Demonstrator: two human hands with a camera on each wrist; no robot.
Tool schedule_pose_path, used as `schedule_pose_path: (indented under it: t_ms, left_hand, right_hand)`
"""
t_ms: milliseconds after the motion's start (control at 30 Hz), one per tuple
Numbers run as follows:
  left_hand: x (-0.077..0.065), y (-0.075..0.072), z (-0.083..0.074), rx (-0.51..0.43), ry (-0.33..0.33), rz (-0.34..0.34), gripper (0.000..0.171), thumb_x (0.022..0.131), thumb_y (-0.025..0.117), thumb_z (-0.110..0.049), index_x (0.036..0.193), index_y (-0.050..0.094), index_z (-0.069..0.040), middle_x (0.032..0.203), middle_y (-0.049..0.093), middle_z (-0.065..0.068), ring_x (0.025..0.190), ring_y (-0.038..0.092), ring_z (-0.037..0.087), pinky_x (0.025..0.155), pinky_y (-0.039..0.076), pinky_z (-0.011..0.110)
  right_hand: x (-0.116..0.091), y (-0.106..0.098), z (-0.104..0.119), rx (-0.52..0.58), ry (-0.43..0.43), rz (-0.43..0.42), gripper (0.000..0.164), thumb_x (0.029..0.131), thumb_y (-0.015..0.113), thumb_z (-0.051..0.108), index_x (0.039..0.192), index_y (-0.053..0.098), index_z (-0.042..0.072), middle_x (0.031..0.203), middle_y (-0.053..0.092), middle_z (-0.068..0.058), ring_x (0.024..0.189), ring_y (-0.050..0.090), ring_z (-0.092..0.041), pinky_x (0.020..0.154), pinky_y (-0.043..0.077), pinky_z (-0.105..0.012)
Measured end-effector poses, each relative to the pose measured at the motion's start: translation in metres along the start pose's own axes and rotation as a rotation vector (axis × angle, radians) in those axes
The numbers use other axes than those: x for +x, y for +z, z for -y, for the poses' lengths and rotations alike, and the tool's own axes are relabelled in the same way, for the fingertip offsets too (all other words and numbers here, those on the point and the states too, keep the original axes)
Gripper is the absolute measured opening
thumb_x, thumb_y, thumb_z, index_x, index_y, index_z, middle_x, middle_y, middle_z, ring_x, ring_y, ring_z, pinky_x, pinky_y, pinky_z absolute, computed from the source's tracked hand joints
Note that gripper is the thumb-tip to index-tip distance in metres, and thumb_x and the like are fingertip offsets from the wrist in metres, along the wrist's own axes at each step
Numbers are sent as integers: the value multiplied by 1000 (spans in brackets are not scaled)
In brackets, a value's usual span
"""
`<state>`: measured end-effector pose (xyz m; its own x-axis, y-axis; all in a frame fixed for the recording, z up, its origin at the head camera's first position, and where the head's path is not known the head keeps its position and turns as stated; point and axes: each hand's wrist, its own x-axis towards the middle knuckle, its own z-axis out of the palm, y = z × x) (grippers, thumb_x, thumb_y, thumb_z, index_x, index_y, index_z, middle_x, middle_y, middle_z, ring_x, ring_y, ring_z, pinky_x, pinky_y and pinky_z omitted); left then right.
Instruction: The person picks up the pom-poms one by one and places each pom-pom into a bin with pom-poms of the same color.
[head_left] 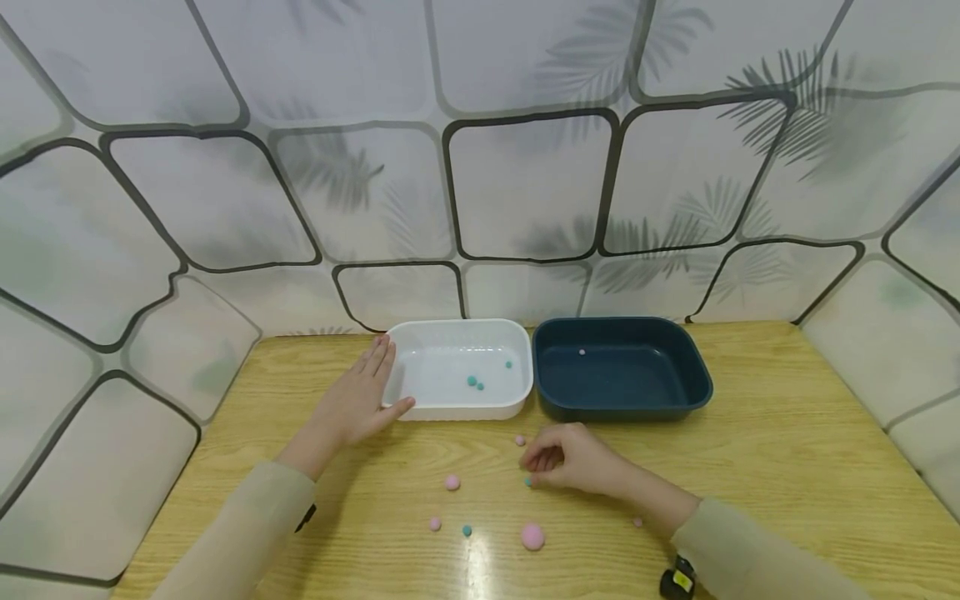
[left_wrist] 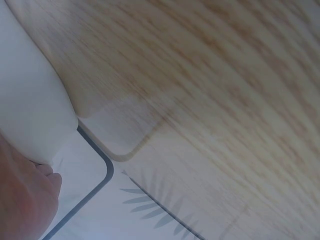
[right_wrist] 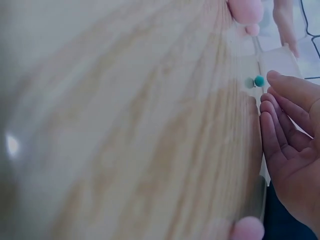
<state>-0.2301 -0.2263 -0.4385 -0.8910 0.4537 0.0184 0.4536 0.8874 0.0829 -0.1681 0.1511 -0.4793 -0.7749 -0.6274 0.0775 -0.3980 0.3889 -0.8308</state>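
My left hand (head_left: 358,402) rests against the left side of the white tray (head_left: 442,412), fingers straight along its wall and the thumb at the front corner. Within that tray lie several small teal balls (head_left: 472,381). In front of the trays, my right hand (head_left: 577,458) hovers low over the table with its fingers loosely bent. A teal ball (right_wrist: 259,81) sits on the tabletop at the tip of the thumb (right_wrist: 282,84), not visibly gripped. Close to the same hand lies a small pink ball (head_left: 520,440).
To the right of the white tray stands a dark blue tray (head_left: 626,412) with a pink ball (head_left: 582,352) inside. Loose on the wooden table (head_left: 780,450) are a large pink ball (head_left: 532,537), another teal ball (head_left: 467,530) and several small pink balls (head_left: 452,482). Patterned cloth (head_left: 525,192) encloses the back and sides.
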Motion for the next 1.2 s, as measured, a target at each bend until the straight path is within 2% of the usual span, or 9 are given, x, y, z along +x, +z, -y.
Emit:
schedule_pose_path:
  t_ms: [233,633,1067,1200]
  left_hand:
    - [1,-1,-1,-10,-6,0,99,106,54,-57,165,14,11,176,10,27,165,12,43,135,21,54]
    - [1,0,0,-19,2,-5,99,106,52,-58,166,13,10,176,8,26,166,11,42,135,20,53]
    - [2,1,1,-17,4,-12,99,106,52,-59,166,12,9,176,8,25,166,10,41,135,20,53]
    - [2,1,0,-11,5,-11,99,106,53,-58,165,13,10,176,8,26,166,11,42,135,20,54]
  right_hand:
    - [1,1,2,-38,10,29,13,84,90,8,95,83,9,88,74,2,77,63,5,70,60,-18]
    - [4,2,5,-149,-52,49,10,84,90,6,89,83,12,83,72,5,74,58,8,66,56,-15]
    - [3,-1,6,-128,-19,45,10,83,90,7,87,83,13,82,72,6,72,58,9,65,56,-16]
    - [4,-3,8,-85,7,40,9,83,89,7,87,83,12,81,73,5,71,59,7,65,57,-16]
